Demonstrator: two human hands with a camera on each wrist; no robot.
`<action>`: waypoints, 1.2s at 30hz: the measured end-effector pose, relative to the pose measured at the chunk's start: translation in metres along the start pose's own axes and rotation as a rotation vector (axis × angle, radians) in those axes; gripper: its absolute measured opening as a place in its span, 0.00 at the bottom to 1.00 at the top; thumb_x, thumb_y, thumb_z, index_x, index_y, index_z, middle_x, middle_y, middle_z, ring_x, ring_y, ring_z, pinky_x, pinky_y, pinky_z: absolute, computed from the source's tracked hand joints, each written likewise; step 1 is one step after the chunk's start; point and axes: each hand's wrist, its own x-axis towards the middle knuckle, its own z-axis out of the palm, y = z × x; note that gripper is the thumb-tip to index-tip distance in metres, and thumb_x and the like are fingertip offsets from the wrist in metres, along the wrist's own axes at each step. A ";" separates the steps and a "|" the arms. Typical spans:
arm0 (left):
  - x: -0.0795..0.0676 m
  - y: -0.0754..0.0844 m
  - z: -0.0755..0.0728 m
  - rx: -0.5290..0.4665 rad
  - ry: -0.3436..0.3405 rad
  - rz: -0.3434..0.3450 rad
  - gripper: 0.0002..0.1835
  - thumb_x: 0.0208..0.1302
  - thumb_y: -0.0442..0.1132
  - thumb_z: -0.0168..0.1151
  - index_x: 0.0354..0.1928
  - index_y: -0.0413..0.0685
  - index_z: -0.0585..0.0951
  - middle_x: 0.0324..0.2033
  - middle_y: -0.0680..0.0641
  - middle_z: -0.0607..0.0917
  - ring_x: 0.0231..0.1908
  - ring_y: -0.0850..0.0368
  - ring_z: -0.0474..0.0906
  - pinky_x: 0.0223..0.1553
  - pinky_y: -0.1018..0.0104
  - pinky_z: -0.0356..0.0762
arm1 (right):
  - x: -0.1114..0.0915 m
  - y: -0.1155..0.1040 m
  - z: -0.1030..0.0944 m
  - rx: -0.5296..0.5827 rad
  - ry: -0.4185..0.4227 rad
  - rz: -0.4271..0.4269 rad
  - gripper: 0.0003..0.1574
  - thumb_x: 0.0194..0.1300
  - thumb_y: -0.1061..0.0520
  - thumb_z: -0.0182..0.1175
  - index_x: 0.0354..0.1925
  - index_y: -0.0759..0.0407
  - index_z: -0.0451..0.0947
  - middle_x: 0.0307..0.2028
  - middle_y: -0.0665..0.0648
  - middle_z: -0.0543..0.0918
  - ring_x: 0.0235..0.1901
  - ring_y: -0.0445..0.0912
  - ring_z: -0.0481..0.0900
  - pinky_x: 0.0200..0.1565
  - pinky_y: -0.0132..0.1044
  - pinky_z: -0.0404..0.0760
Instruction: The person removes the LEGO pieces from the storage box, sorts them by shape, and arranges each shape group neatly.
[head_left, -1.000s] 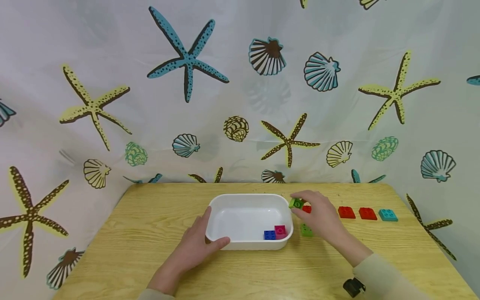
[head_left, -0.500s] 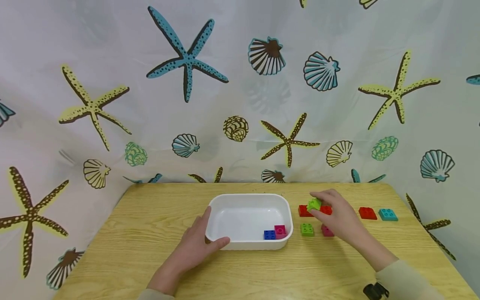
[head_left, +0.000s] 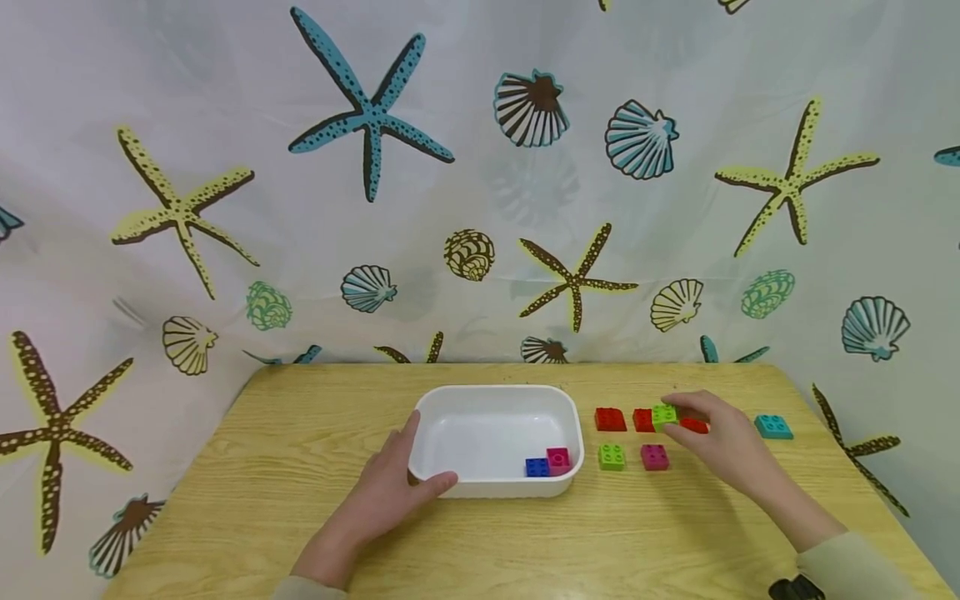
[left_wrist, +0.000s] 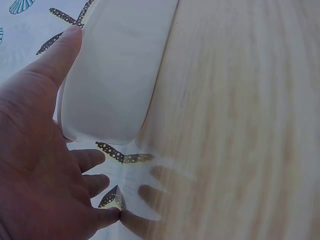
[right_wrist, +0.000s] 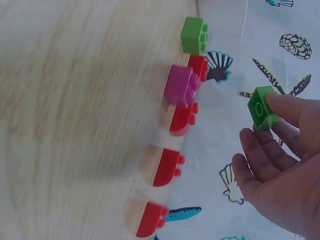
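Note:
My right hand (head_left: 716,433) pinches a lime green toy brick (head_left: 663,417) between thumb and fingers, above the row of red bricks (head_left: 611,419). The right wrist view shows the held brick's hollow underside (right_wrist: 258,109), with the other fingers loosely bent below it. My left hand (head_left: 386,479) holds the left end of a white plastic tub (head_left: 495,489), thumb over the front rim and fingers along the end wall. Inside the tub's front right corner are a blue brick (head_left: 537,467) and a pink brick (head_left: 558,460). My right hand partly hides the red bricks behind it.
Right of the tub, a second lime green brick (head_left: 611,457) and a pink brick (head_left: 655,457) stand in front of the red row. A turquoise brick (head_left: 773,426) ends that row. A curtain (head_left: 480,183) printed with shells and starfish hangs behind the wooden table (head_left: 525,542).
My right hand has carried the lime green brick rightward from the tub's right rim along the red row, turning it on the way. The left hand and the tub have stayed put.

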 end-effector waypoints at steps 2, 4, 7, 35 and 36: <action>0.001 0.000 0.000 -0.001 0.001 0.001 0.66 0.70 0.70 0.72 0.91 0.44 0.44 0.85 0.29 0.55 0.83 0.22 0.47 0.76 0.21 0.54 | -0.003 0.006 -0.004 -0.007 -0.009 0.018 0.30 0.77 0.54 0.72 0.71 0.63 0.81 0.64 0.68 0.84 0.63 0.68 0.82 0.60 0.68 0.83; 0.001 0.001 0.000 -0.002 -0.002 -0.001 0.66 0.69 0.70 0.72 0.91 0.44 0.44 0.85 0.29 0.54 0.83 0.22 0.46 0.76 0.21 0.53 | -0.005 0.012 -0.008 -0.014 -0.021 0.036 0.29 0.78 0.54 0.72 0.70 0.64 0.81 0.64 0.69 0.85 0.63 0.70 0.82 0.60 0.69 0.82; 0.001 0.001 -0.001 -0.001 -0.005 -0.005 0.66 0.69 0.70 0.71 0.91 0.44 0.44 0.85 0.29 0.54 0.83 0.23 0.46 0.76 0.21 0.53 | -0.008 0.022 -0.013 -0.021 -0.039 0.051 0.28 0.78 0.55 0.71 0.69 0.65 0.80 0.61 0.70 0.86 0.62 0.70 0.83 0.60 0.68 0.83; -0.001 0.001 -0.003 -0.002 -0.013 0.014 0.66 0.70 0.69 0.72 0.90 0.43 0.44 0.85 0.30 0.55 0.84 0.24 0.44 0.77 0.22 0.52 | -0.012 0.076 -0.010 -0.011 -0.210 0.160 0.24 0.73 0.59 0.75 0.62 0.68 0.84 0.57 0.69 0.87 0.54 0.61 0.88 0.55 0.57 0.88; -0.002 0.001 -0.003 -0.002 -0.013 0.015 0.66 0.70 0.69 0.72 0.90 0.43 0.44 0.85 0.30 0.55 0.84 0.24 0.44 0.77 0.22 0.52 | -0.012 0.076 -0.010 -0.008 -0.213 0.165 0.24 0.73 0.59 0.75 0.62 0.68 0.84 0.57 0.68 0.87 0.54 0.61 0.88 0.56 0.57 0.88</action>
